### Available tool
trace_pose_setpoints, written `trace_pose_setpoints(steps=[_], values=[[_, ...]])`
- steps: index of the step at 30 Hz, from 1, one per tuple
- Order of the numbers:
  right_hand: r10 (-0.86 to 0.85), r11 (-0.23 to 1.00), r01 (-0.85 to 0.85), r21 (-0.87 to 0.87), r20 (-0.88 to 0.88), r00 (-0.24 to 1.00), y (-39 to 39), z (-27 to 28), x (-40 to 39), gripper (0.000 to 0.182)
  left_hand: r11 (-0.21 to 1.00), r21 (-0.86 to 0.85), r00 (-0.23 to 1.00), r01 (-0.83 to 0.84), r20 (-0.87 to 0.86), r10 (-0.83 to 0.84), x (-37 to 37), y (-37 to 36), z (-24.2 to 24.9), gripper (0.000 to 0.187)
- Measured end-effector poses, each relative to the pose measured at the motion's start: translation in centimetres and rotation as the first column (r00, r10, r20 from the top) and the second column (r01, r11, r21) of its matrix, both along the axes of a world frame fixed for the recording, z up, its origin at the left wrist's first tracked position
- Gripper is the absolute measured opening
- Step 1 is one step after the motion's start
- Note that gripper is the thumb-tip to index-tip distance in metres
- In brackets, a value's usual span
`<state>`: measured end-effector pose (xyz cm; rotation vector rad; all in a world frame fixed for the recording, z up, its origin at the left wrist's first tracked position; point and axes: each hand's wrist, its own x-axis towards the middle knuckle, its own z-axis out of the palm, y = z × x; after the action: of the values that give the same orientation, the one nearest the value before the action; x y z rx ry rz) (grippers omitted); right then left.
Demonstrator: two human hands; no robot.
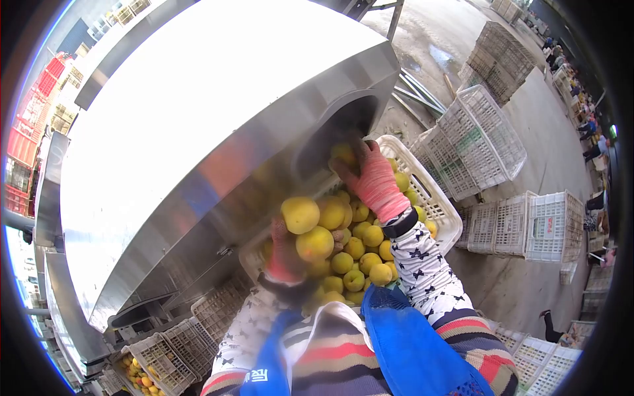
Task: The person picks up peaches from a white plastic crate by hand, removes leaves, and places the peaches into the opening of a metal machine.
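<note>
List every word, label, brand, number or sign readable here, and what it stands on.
None can be read with certainty.
White lettering on the blue apron: turned sideways, too small to read.
Red mark on a white crate: too small to read.

**One crate, two gloved hands, fruits past an exact count**

One white slatted plastic crate (451, 223) holds more than a dozen round yellow fruits (354, 280); overlap prevents an exact total. Two hands in coral-pink gloves are at this crate: one left hand (285, 254) over its left side with three fruits, one right hand (371, 175) at its far edge with one fruit. One black wristband (401, 226) shows above it. One big silvery steel machine (218, 181) with one dark rounded opening (322, 140) stands ahead-left of the crate. To its right are three groups of pale slatted plastic crates (482, 138), and farther off several people (590, 125), too small to count.
</note>
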<state>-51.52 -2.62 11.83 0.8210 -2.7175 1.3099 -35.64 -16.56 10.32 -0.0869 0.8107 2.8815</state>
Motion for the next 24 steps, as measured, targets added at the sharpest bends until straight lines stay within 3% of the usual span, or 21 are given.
trace_pose_setpoints(steps=[2,4,5,6,7,9,11,12,14,16,18,19,21,22,24], values=[[-0.129,0.973,0.138,0.187,-0.061,0.990,-2.0,-0.1,0.5,0.069,0.998,-0.064,0.992,-0.007,0.126,0.015,0.8,-0.5,0.1,0.102],[-0.200,0.960,0.193,0.203,0.012,0.980,-2.7,0.1,1.1,0.068,0.971,-0.231,0.981,-0.064,0.163,0.103,1.5,-0.6,-0.2,0.093],[-0.237,0.950,0.220,0.221,0.052,0.970,-2.8,0.0,1.5,0.068,0.971,-0.211,0.973,-0.117,0.172,0.154,1.6,-0.2,-0.2,0.085],[-0.134,0.912,0.200,0.357,-0.201,0.970,-3.9,-1.3,0.6,0.064,0.966,-0.192,0.962,-0.170,0.180,0.205,1.7,0.2,-0.3,0.078],[0.011,0.848,0.212,0.486,-0.416,0.909,-5.7,-3.7,-1.2,0.060,0.960,-0.234,0.954,-0.153,0.218,0.205,1.6,0.1,-0.3,0.083],[0.138,0.859,0.212,0.466,-0.610,0.780,-5.9,-4.8,-2.9,0.056,0.961,-0.244,0.944,-0.133,0.265,0.198,1.5,0.0,-0.2,0.093],[0.021,0.983,0.109,0.150,-0.677,0.735,-5.4,-1.2,-4.4,0.056,0.981,-0.111,0.952,-0.161,0.246,0.184,0.9,0.1,-0.3,0.093],[-0.050,0.949,0.031,-0.315,-0.055,0.997,-4.1,1.0,-3.1,0.065,0.983,-0.005,0.956,-0.184,0.231,0.180,1.0,0.2,-0.4,0.091],[0.176,0.914,-0.069,-0.399,0.240,0.955,-0.4,1.1,0.5,0.075,0.974,0.136,0.968,-0.183,0.199,0.154,0.9,-0.1,-0.3,0.089],[0.339,0.898,-0.230,-0.375,0.257,0.905,2.1,1.0,3.1,0.083,0.969,0.204,0.979,-0.139,0.173,0.104,0.5,-0.7,0.0,0.089],[0.441,0.886,-0.424,-0.189,0.056,0.896,3.7,0.9,4.8,0.086,0.942,0.334,0.995,0.030,0.083,-0.062,-0.2,-1.4,-1.1,0.091],[0.510,0.850,-0.475,-0.229,0.133,0.850,4.3,1.0,4.7,0.086,0.913,0.392,0.990,0.113,0.031,-0.136,-0.2,-1.5,-1.8,0.093],[0.634,0.768,-0.552,-0.325,0.268,0.725,4.9,1.4,4.3,0.087,0.926,0.336,0.981,0.172,0.031,-0.194,0.2,-1.3,-2.5,0.100],[0.654,0.756,-0.611,-0.235,0.217,0.725,4.8,2.0,4.1,0.086,0.940,0.301,0.984,0.159,0.032,-0.177,0.2,-1.2,-2.6,0.101],[0.528,0.849,-0.519,-0.101,0.189,0.828,4.3,3.2,3.4,0.085,0.970,0.227,0.995,0.081,0.030,-0.091,0.2,-0.8,-2.1,0.103]])
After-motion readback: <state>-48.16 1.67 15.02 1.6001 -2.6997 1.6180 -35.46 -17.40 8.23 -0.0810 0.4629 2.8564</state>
